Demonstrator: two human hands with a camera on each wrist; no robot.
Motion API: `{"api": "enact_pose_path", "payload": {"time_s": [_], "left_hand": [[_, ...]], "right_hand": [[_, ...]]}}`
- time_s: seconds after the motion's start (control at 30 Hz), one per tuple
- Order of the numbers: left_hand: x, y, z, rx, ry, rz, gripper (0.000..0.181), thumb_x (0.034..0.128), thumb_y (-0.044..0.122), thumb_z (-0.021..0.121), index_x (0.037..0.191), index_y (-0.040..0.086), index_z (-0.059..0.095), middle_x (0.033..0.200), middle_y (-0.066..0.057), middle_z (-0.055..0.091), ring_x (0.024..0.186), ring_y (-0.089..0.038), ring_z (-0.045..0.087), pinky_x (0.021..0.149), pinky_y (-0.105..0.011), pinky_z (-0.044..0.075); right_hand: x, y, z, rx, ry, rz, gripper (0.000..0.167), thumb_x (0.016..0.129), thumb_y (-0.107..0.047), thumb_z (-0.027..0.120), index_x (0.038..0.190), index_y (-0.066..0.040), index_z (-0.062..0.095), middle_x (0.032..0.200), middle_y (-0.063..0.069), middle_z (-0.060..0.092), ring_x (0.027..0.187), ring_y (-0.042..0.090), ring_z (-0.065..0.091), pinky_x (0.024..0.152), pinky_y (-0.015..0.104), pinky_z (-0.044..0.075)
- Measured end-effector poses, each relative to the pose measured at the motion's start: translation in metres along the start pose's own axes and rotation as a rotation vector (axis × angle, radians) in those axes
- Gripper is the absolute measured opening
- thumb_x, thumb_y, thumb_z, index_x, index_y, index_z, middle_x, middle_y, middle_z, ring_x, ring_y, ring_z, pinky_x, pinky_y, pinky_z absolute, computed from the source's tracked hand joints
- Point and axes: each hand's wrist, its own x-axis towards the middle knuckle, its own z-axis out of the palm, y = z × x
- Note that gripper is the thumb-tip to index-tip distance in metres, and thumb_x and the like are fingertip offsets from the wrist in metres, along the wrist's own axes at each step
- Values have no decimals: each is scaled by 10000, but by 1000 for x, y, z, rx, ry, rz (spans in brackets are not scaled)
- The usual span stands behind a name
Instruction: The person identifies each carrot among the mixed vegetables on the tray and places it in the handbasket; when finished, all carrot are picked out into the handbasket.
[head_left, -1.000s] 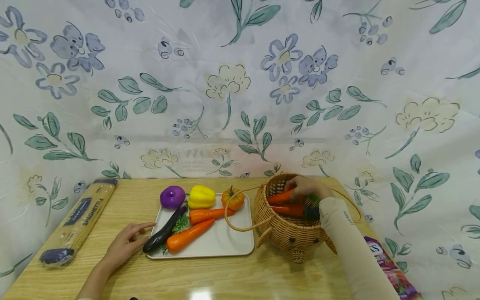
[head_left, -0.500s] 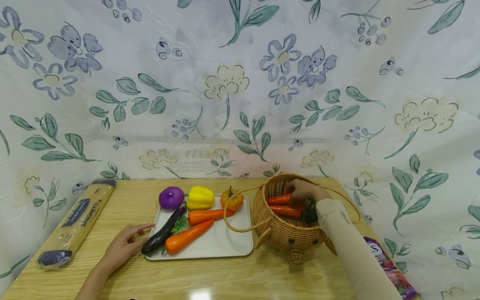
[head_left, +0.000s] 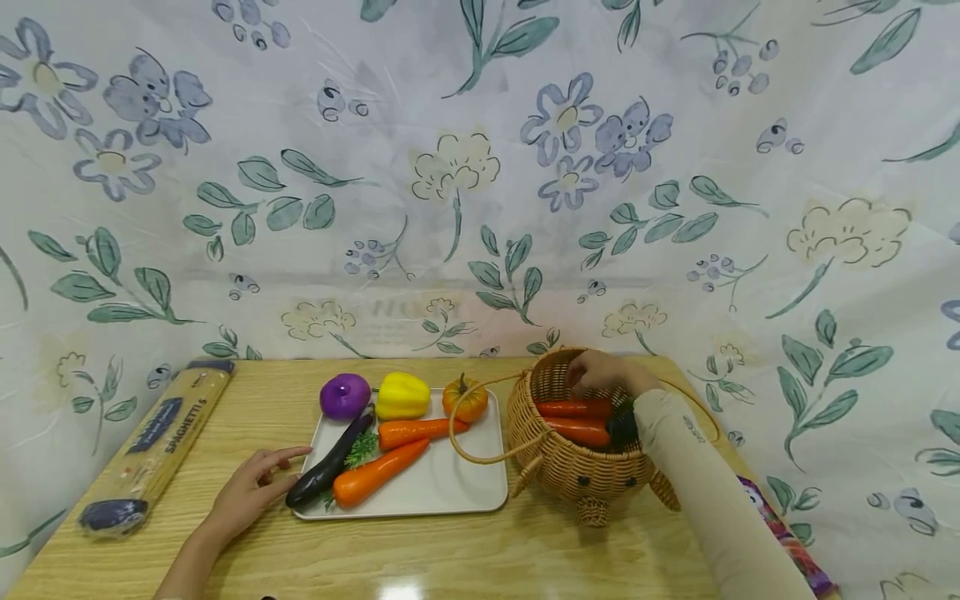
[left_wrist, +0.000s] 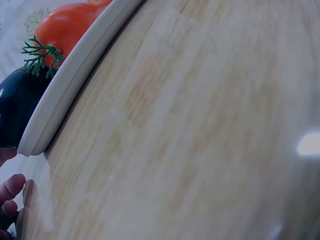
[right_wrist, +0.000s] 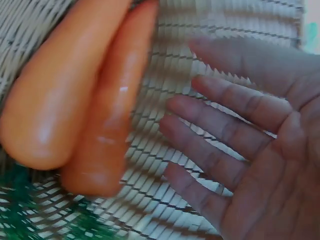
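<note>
Inside the wicker basket (head_left: 551,475), my right hand (head_left: 600,372) is held with fingers spread. In the right wrist view this hand (right_wrist: 240,135) is apart from two carrots, an upper one (right_wrist: 60,90) and a lower one (right_wrist: 107,120), lying side by side at the basket's wall. Their green tops are partly hidden in the head view. My left hand (head_left: 251,487) rests at the left edge of the white tray (head_left: 465,483), fingers extended beside the eggplant (head_left: 322,475). Two more carrots, a front one (head_left: 378,477) and a rear one (head_left: 420,431), lie on that tray.
Along the tray's back sit a purple onion (head_left: 345,396), a yellow bell pepper (head_left: 402,396) and a small pumpkin (head_left: 467,402). The basket's handle (head_left: 480,460) overhangs the tray. A spaghetti pack (head_left: 161,446) lies left; a purple-red packet (head_left: 791,542) lies at the right edge.
My right hand, earlier holding a carrot in the basket, has let go of it and lifted slightly. That carrot now lies beside the other one. The left hand has not moved.
</note>
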Motion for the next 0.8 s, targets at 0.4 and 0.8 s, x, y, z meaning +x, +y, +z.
{"api": "enact_pose_path", "payload": {"time_s": [0.4, 0.8], "left_hand": [[0, -4, 0, 17, -10, -2, 337, 915, 183, 706, 1247, 132, 685, 954, -13, 555, 700, -53, 382, 615, -257, 313], [2, -4, 0, 21, -19, -11, 345, 917, 197, 703, 1253, 126, 678, 949, -13, 546, 709, -59, 388, 628, -259, 319]], "right_hand": [[-28, -52, -22, 70, 85, -53, 507, 856, -207, 763, 1266, 53, 621, 1251, 199, 642, 1140, 330, 608, 978, 478, 484], [-47, -137, 17, 210, 235, -170, 441, 849, -204, 789, 1220, -6, 656, 1166, 142, 672, 1056, 296, 637, 901, 412, 522]]}}
